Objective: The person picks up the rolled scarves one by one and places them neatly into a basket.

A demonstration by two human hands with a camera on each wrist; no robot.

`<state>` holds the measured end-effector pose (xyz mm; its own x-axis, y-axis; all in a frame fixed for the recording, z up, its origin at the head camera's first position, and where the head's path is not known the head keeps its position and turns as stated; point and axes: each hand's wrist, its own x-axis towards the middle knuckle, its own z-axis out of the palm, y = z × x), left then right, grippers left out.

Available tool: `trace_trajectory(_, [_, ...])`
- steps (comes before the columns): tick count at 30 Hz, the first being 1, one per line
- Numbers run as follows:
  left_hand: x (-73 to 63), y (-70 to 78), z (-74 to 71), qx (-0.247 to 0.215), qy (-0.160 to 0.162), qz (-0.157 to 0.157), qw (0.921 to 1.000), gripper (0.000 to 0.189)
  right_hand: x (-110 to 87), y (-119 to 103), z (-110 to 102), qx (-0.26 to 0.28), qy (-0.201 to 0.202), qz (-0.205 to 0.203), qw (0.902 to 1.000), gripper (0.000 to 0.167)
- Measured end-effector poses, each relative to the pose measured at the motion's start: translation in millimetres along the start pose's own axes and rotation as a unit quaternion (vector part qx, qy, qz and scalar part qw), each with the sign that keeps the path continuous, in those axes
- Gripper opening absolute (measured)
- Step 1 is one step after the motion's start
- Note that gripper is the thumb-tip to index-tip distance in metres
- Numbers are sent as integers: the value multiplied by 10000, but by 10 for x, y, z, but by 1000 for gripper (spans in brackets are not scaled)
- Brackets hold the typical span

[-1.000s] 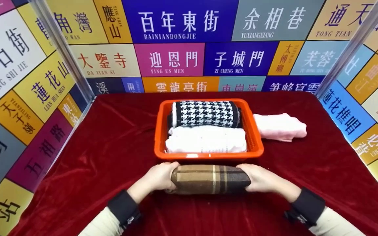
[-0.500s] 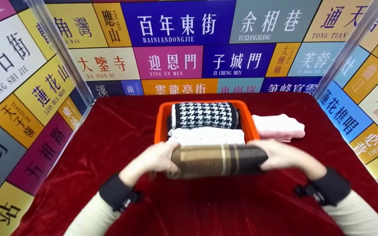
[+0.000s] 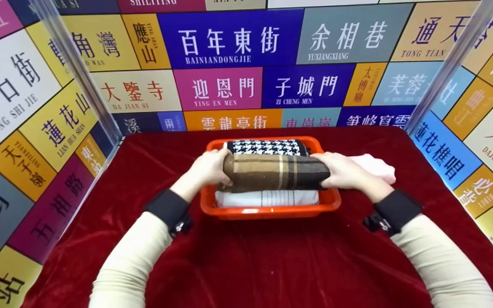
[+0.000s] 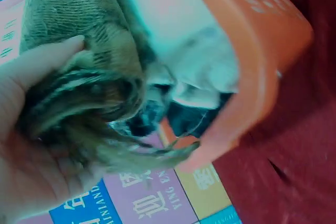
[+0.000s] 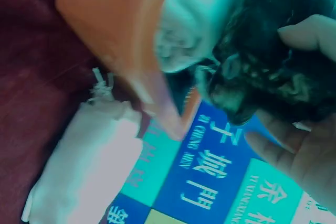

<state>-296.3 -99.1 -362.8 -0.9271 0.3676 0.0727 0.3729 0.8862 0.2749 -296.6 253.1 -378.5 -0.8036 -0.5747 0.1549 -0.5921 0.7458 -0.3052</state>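
A rolled brown-and-black plaid scarf (image 3: 274,173) is held level over an orange plastic basket (image 3: 272,210). My left hand (image 3: 209,167) grips its brown end, where loose fringe (image 4: 131,153) hangs out in the left wrist view. At the dark end my right hand (image 3: 344,171) holds on, thumb on the near side and fingers beyond, as the right wrist view shows. Inside the basket lie a rolled white cloth (image 3: 268,198) at the front and a black-and-white houndstooth roll (image 3: 268,146) at the back. The scarf overlaps both in the head view.
To the right of the basket lies a rolled pink cloth (image 3: 375,166), partly behind my right hand. Dark red velvet (image 3: 272,261) covers the table. Panels with printed place names (image 3: 229,40) stand behind and along both sides.
Both hands have lifted the scarf from the table in front of the basket and carried it forward over the basket. The view has tipped up slightly.
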Motion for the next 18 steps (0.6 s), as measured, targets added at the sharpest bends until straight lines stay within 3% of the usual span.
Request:
trace_trajectory(4, [18,46,104,1051,171,443,9933,77,55,-32,89,-479,-141,-80,9987,88])
trace_trajectory(8, [10,103,176,1164,88,918,9889,86,93,-105,132,-785,-187,-400,9959,97])
trace_trajectory(13, [49,115,263,1194,-442,737,9891,94,160,-96,207,-923,-464,-389,9939,100])
trace_trajectory(18, [83,104,393,1061,-896,540,9888,98,170,-25,333,-626,-692,-220,9954,99])
